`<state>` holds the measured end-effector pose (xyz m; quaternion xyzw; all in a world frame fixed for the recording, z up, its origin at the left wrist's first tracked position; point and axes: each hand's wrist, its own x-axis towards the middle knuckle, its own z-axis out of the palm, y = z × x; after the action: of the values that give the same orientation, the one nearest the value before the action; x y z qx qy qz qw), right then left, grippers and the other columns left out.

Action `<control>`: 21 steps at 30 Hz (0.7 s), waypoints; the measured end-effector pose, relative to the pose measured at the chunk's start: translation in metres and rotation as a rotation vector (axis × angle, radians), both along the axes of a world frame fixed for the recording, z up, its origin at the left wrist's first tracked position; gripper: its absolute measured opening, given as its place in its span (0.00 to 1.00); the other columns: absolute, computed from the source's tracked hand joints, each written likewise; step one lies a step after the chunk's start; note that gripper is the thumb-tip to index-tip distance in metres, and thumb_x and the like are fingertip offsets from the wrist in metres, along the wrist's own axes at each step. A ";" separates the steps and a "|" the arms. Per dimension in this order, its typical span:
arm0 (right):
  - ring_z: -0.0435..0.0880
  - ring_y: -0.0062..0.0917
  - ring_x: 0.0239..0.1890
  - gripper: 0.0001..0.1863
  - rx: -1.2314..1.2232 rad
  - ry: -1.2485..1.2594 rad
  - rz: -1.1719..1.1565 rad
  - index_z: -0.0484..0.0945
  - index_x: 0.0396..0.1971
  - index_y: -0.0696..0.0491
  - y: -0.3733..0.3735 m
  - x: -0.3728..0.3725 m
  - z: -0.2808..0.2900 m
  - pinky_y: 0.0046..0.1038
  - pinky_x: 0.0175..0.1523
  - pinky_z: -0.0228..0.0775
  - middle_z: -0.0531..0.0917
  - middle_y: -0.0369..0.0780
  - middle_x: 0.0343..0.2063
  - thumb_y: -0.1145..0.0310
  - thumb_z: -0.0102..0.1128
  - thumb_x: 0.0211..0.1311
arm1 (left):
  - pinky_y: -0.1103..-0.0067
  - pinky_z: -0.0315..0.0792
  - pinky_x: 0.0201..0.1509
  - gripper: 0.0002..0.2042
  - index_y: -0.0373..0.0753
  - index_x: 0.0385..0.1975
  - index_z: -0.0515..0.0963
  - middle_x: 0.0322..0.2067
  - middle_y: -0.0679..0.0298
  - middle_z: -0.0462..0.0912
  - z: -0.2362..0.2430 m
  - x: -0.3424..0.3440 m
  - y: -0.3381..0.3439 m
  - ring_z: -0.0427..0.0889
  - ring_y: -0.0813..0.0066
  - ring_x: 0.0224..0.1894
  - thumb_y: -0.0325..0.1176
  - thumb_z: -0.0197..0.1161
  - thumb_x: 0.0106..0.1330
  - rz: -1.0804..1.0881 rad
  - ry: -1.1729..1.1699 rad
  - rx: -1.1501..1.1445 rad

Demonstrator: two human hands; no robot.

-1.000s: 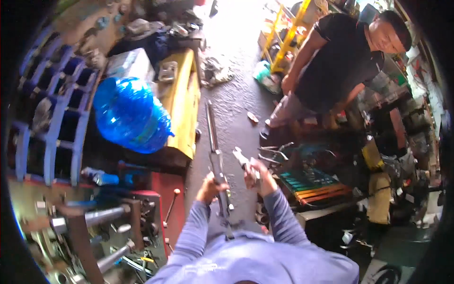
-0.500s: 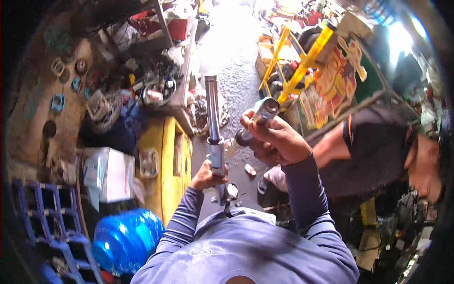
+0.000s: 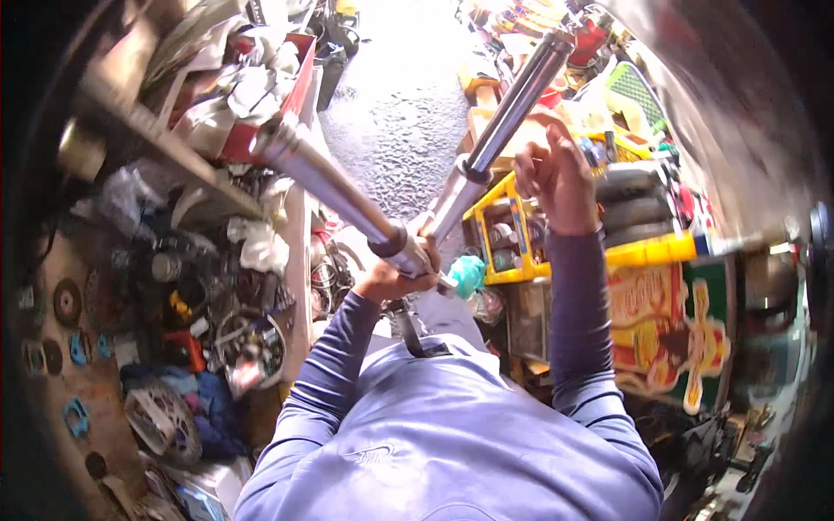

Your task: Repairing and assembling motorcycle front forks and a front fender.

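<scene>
My left hand (image 3: 407,269) is wrapped round the lower parts of two shiny metal fork tubes, which spread upward in a V: the left tube (image 3: 334,191) leans up-left, the right tube (image 3: 512,95) up-right. My right hand (image 3: 552,174) is raised just right of the right tube, fingers loosely bent and apart, with nothing visible in them. A turquoise bundle (image 3: 466,276) shows just beyond my left hand. The tubes' lower ends are mostly hidden.
A wet-looking walkway (image 3: 391,130) runs ahead between cluttered sides. At left are a red box (image 3: 304,61), parts and tools (image 3: 174,269) and a blue cloth (image 3: 208,408). At right stand a yellow frame (image 3: 651,247), stacked tires (image 3: 630,208) and a cardboard sign (image 3: 643,321).
My view has swung upward along the walkway. The tubes are now splayed in my left hand; my right hand has risen and let go. The other person is no longer visible.
</scene>
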<state>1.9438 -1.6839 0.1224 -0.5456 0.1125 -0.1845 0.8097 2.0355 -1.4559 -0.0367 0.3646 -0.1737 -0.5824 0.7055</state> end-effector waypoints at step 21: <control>0.72 0.19 0.26 0.11 0.585 0.102 0.161 0.70 0.35 0.49 -0.565 0.603 -0.221 0.28 0.33 0.73 0.78 0.43 0.36 0.64 0.61 0.55 | 0.78 0.75 0.35 0.05 0.31 0.29 0.79 0.29 0.62 0.83 -0.005 0.664 -0.561 0.81 0.79 0.30 0.21 0.64 0.53 0.128 -0.644 0.341</control>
<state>2.5463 -2.2491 -0.0982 -0.3051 0.1578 -0.0517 0.9377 2.6994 -2.0172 -0.0414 0.6517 -0.2640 -0.4132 0.5786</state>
